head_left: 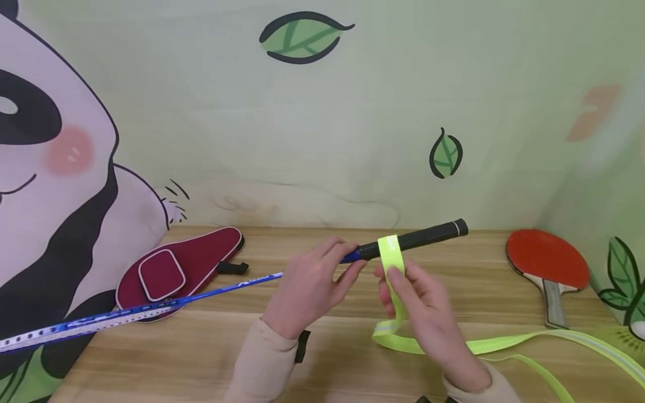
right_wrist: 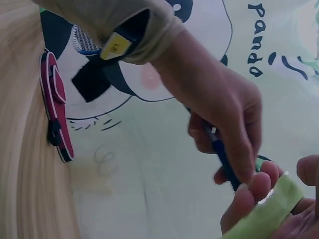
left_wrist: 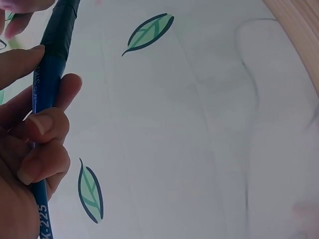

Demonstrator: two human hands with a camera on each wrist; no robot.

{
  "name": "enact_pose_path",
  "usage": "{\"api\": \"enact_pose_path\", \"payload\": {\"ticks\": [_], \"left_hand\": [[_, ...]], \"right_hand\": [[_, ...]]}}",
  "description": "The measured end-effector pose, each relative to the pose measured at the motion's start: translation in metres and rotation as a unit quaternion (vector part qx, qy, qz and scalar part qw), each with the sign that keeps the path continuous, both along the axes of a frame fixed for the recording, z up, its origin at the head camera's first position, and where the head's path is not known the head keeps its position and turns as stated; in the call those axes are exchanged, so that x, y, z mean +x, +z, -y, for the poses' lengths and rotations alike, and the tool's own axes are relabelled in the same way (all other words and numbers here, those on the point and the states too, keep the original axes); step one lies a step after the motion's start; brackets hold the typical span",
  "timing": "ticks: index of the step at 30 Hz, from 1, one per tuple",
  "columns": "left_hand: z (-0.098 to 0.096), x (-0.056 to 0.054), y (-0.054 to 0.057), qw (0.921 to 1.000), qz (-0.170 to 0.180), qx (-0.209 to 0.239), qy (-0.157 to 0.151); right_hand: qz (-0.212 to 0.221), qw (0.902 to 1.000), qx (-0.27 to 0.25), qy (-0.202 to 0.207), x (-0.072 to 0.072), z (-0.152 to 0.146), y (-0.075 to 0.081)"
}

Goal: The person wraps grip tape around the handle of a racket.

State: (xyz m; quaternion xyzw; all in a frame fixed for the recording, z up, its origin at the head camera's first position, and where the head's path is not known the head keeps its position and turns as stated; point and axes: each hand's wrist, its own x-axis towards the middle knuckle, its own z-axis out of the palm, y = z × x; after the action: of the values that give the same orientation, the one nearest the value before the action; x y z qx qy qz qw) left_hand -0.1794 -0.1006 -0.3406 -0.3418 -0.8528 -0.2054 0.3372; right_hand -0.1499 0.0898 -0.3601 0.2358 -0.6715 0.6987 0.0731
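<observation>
A blue badminton racket slants across the table with its black handle raised to the right. My left hand grips the blue shaft just below the handle; the left wrist view shows curled fingers around the shaft. A neon yellow ribbon with a reflective stripe passes over the handle near its lower end. Below the handle, my right hand pinches the ribbon between thumb and fingers. In the right wrist view, the yellow ribbon runs across the right fingers. Its loose length trails off to the right.
A maroon paddle case lies on the wooden table at the left, behind the racket head. At the right back lies a red table tennis paddle. A printed backdrop with a panda and leaves stands behind the table.
</observation>
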Motion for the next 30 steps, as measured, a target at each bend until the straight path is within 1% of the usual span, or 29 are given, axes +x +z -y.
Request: {"api": "enact_pose_path", "payload": {"ticks": [2,5,9,11,14,19,22,26,30], "left_hand": [[-0.001,-0.001,0.001,0.9999,0.009,-0.005,-0.001],[-0.002,-0.001,0.002,0.9998,0.017,-0.009,-0.002],[-0.004,0.000,0.004,0.9996,0.024,-0.010,-0.012],[-0.005,0.000,0.006,0.9995,0.026,-0.012,-0.016],[-0.007,0.002,0.008,0.9993,0.026,-0.015,-0.021],[-0.010,0.004,0.010,0.9993,0.024,-0.022,-0.021],[-0.012,0.005,0.011,0.9992,0.025,-0.020,-0.023],[-0.014,0.006,0.012,0.9993,0.027,-0.007,-0.024],[-0.016,0.007,0.013,0.9997,0.014,0.005,-0.019]], "right_hand": [[0.029,0.9994,0.012,-0.012,-0.002,0.004,-0.003],[0.042,0.9990,0.012,-0.007,-0.004,0.010,-0.008],[0.027,0.9996,0.012,0.003,-0.006,0.013,-0.011],[0.021,0.9996,0.018,-0.005,-0.006,0.013,-0.011],[0.013,0.9992,0.024,-0.029,-0.006,0.014,-0.011],[0.009,0.9980,0.008,-0.062,-0.007,0.019,-0.011],[0.005,0.9978,-0.005,-0.066,-0.007,0.021,-0.011],[-0.016,0.9976,-0.001,-0.067,-0.006,0.021,-0.010],[-0.041,0.9967,0.003,-0.071,-0.004,0.022,-0.009]]}}
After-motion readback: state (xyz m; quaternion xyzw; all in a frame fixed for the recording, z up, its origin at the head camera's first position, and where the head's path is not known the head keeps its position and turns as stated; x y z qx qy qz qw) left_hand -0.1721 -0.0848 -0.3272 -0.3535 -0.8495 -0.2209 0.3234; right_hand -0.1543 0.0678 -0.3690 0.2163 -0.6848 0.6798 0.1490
